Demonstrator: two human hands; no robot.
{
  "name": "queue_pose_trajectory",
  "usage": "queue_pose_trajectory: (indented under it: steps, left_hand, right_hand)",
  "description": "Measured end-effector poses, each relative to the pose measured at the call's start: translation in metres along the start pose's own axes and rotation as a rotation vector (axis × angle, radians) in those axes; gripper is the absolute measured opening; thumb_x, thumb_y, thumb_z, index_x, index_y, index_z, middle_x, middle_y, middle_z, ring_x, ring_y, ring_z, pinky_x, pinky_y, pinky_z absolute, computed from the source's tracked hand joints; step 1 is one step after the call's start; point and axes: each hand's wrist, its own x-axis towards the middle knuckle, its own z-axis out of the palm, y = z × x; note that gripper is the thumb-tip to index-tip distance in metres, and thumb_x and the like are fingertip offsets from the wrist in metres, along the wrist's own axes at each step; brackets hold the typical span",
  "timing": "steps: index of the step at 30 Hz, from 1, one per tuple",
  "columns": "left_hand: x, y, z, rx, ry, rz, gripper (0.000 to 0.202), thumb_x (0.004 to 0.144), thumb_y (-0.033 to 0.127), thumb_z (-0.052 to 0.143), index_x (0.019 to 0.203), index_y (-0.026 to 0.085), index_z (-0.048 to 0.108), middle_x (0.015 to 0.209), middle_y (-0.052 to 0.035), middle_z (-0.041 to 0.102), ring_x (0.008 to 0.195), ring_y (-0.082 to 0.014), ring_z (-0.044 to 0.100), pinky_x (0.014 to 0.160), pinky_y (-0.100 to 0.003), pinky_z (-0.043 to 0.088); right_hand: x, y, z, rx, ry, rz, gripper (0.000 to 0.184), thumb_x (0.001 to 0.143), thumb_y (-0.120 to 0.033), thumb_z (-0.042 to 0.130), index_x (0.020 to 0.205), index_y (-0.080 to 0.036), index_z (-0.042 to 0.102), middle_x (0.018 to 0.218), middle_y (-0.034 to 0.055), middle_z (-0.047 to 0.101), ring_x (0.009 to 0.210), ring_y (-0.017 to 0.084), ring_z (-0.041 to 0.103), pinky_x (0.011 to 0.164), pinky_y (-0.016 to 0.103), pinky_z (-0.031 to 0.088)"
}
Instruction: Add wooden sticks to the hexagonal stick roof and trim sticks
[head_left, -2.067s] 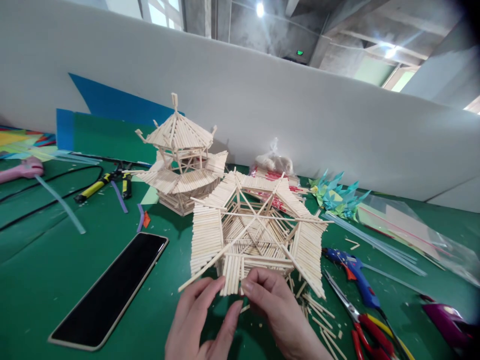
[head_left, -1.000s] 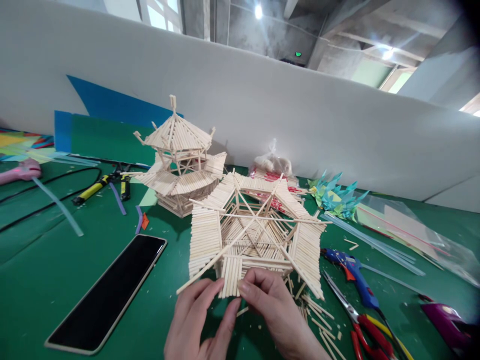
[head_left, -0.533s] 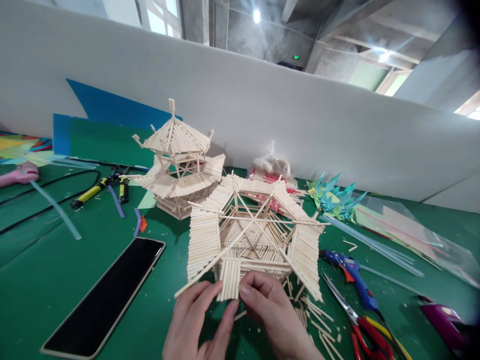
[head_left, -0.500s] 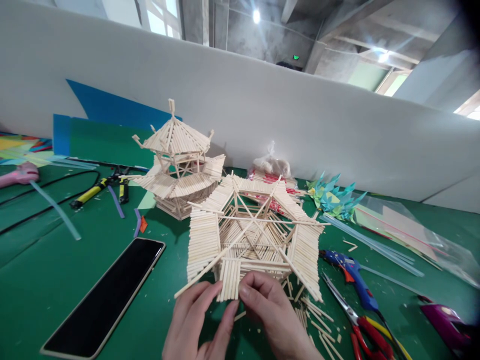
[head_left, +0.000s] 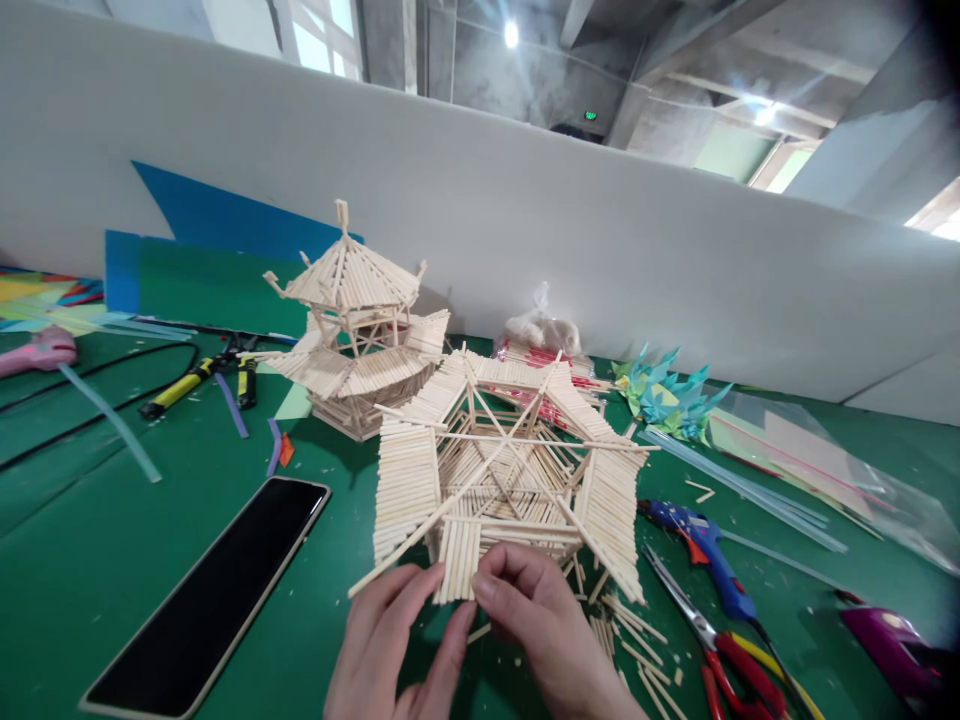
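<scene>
while both hands met at the near edge of a pale hexagonal roof frame of thin wooden sticks [head_left: 510, 470], which sat mid-way across the green bench [head_left: 90, 540], the left hand [head_left: 390, 640] and right hand [head_left: 540, 630] each pinched a small panel of side-by-side sticks [head_left: 457, 555] between thumb and forefinger. doing this well probably meant light, even pressure, with the panel flush against its neighbours. behind the frame, a knotted clear plastic bag [head_left: 544, 325] held something pale, too blurred to name; a clear plastic sleeve [head_left: 810, 460] at the right held flat paper sheets.
</scene>
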Motion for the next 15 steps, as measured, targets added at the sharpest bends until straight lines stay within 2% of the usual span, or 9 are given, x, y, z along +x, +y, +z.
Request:
queue_pose_trajectory:
  steps: [10,15]
  left_hand:
    - [-0.0003,-0.0044,0.0003,0.048,0.009,0.046,0.031,0.070,0.016,0.063,0.100,0.014,0.054,0.088,-0.0069,0.054,0.078,-0.0175,0.058,0.065,-0.024,0.051]
    - [-0.0009,-0.0036,-0.0013,0.043,0.002,0.049,0.031,0.069,0.014,0.063,0.099,0.012,0.054,0.089,-0.0077,0.054,0.079,-0.0175,0.057,0.067,-0.024,0.051]
  right_hand:
    - [0.0005,-0.0001,-0.0008,-0.022,-0.017,-0.008,0.028,0.065,-0.040,0.066,0.059,-0.016,0.051,0.052,-0.0063,0.040,0.048,0.007,0.028,0.046,0.021,0.018]
    - [0.0018,-0.0004,-0.0016,-0.020,-0.022,-0.009,0.029,0.064,-0.041,0.066,0.059,-0.016,0.051,0.053,-0.0059,0.041,0.048,0.007,0.027,0.046,0.021,0.018]
